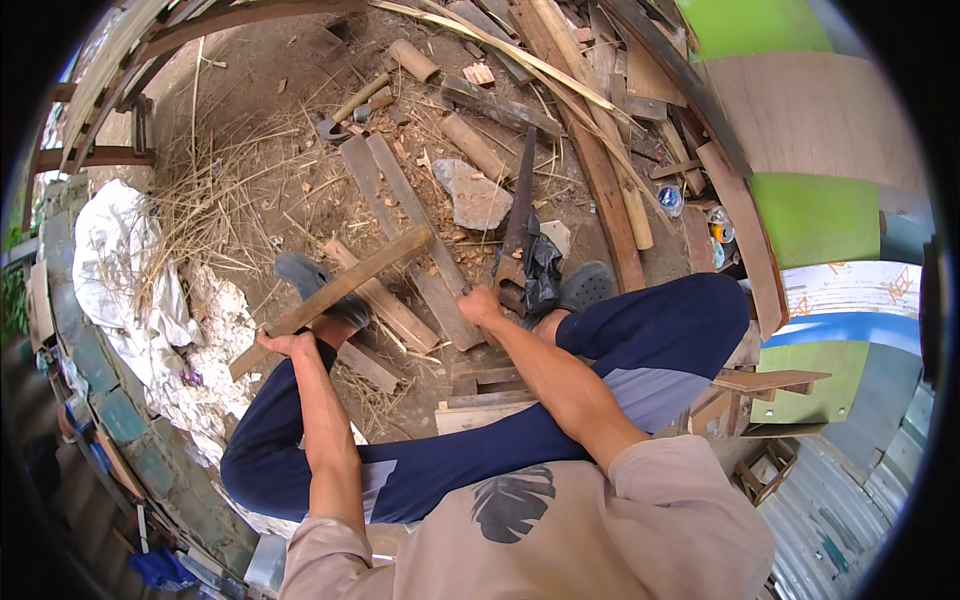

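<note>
My left hand (287,343) is closed around the lower left part of a wooden batten (365,272), which slants up to the right. My right hand (480,307) grips the near end of a narrow wooden strip (408,195). The batten's far end crosses the strip; whether the two are joined I cannot tell. Beneath them a wider board (437,300) lies on the ground, with a shorter wood piece (385,302) to its left. Just beyond my right hand rests a rusty handsaw (520,200), its handle partly beside a black plastic bag (543,262).
A hammer-like tool (330,128) lies among bamboo pieces (413,60) farther off. A flat stone (474,194) sits mid-ground. Long planks (600,170) and green panels (815,215) line the right. White cloth (130,265) and straw (215,205) are left. My feet wear grey clogs (587,287).
</note>
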